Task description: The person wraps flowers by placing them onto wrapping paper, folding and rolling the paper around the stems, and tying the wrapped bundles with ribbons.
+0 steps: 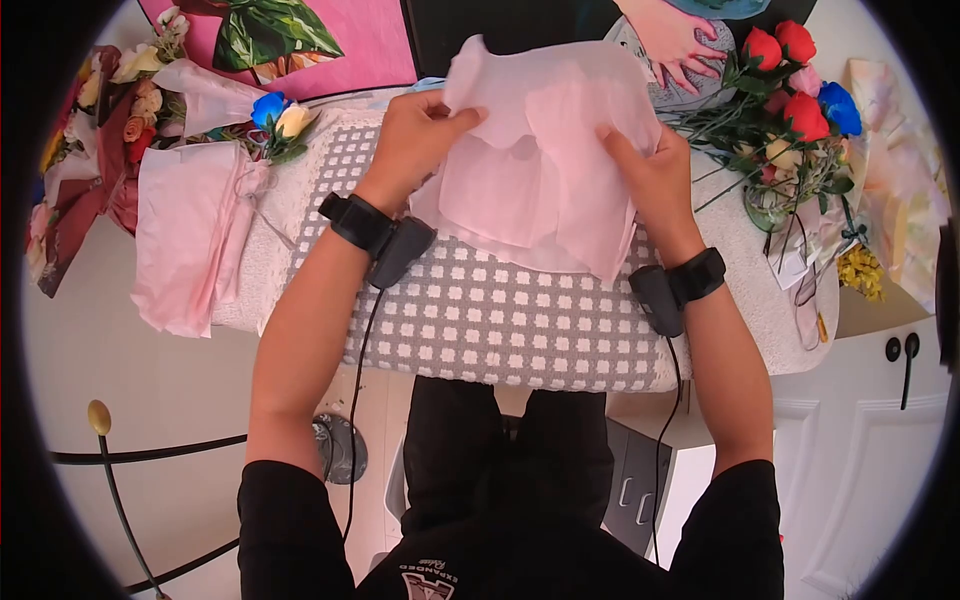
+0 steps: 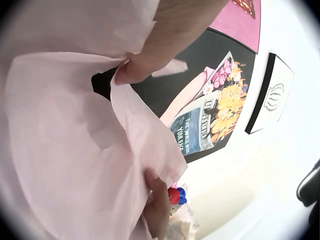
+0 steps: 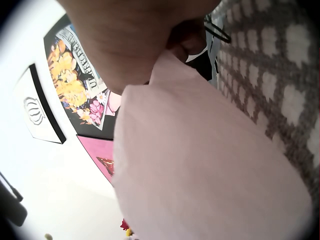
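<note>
Pink translucent paper (image 1: 560,150), in loose overlapping layers, is held up over the checkered cloth (image 1: 500,320) in the head view. My left hand (image 1: 415,140) pinches its upper left part between thumb and fingers. On the right side, my right hand (image 1: 655,175) grips the paper with the thumb in front and the fingers behind. The left wrist view shows the paper (image 2: 70,135) spread between the left hand (image 2: 155,50) and the right hand (image 2: 157,205). In the right wrist view the paper (image 3: 200,155) hangs from the right hand (image 3: 130,40), whose fingertips are mostly hidden.
A folded pink paper stack (image 1: 185,240) lies at the left, beside a blue and cream flower bunch (image 1: 283,122). Wrapped bouquets (image 1: 135,120) stand at the far left. Red and blue roses (image 1: 805,115) stand at the right, near yellow flowers (image 1: 860,272). Pictures (image 1: 370,50) stand behind.
</note>
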`<state>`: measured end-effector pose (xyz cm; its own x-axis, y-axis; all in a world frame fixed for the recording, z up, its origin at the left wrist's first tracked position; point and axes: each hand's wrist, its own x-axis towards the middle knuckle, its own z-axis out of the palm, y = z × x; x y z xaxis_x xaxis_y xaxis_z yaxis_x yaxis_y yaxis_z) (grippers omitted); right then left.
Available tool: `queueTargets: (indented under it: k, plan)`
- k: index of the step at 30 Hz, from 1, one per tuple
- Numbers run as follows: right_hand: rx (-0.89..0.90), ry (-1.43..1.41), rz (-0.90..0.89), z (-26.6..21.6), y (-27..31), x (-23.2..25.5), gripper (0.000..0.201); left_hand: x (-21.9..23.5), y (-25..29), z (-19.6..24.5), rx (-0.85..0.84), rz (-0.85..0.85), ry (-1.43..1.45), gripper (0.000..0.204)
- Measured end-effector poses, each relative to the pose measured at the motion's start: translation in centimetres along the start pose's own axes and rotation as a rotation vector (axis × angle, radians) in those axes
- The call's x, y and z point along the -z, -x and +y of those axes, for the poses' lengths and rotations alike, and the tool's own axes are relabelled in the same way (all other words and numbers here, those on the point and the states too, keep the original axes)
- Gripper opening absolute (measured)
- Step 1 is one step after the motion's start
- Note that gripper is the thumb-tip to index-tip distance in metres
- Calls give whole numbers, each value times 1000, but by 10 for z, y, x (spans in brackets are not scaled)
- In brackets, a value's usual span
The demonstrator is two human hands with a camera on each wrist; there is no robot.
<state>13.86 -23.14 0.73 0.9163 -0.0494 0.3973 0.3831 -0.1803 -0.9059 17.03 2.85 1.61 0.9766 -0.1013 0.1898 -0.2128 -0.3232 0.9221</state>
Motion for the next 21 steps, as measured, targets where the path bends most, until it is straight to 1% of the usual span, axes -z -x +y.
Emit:
queueTargets:
  k: [1, 2, 4, 5, 7, 8, 10, 11, 13, 17, 19, 20, 21]
  plan:
    - [-11, 4, -3, 3, 2, 1, 25, 0, 6, 7, 124, -11, -50, 33]
    - [-21, 5, -3, 4, 5, 1, 25, 0, 5, 0, 133, -16, -49, 33]
    - [-57, -137, 16, 1, 3, 2, 23, 5, -4, -13, 152, 4, 228, 35]
    - [-50, -137, 15, 0, 1, 2, 23, 7, -6, -16, 146, 7, 229, 35]
    - [-96, -330, 31, 0, 0, 1, 22, 9, -7, -15, 86, -77, 323, 37]
    - [-100, -331, 31, -1, 1, 1, 22, 10, -7, -11, 89, -78, 323, 37]
    - [-139, -382, 1, -5, 3, 4, 22, 13, -8, -4, 272, -260, 616, 34]
    - [-142, -381, 3, -4, 4, 4, 22, 12, -9, -8, 274, -262, 616, 34]
    - [-124, -435, -2, -6, 1, 3, 21, 15, -14, -14, 403, -331, 724, 31]
    - [-138, -427, -6, 3, 1, 0, 22, 26, -17, -20, 425, -325, 717, 30]
    - [-172, -356, -71, 7, 2, -1, 25, 40, -22, -19, 407, -231, 708, 32]
    - [-173, -345, -56, 5, 3, 2, 25, 49, -24, -23, 326, -136, 750, 31]
    - [-230, -253, -200, 3, 2, 5, 27, 59, -27, -25, 238, -40, 791, 31]
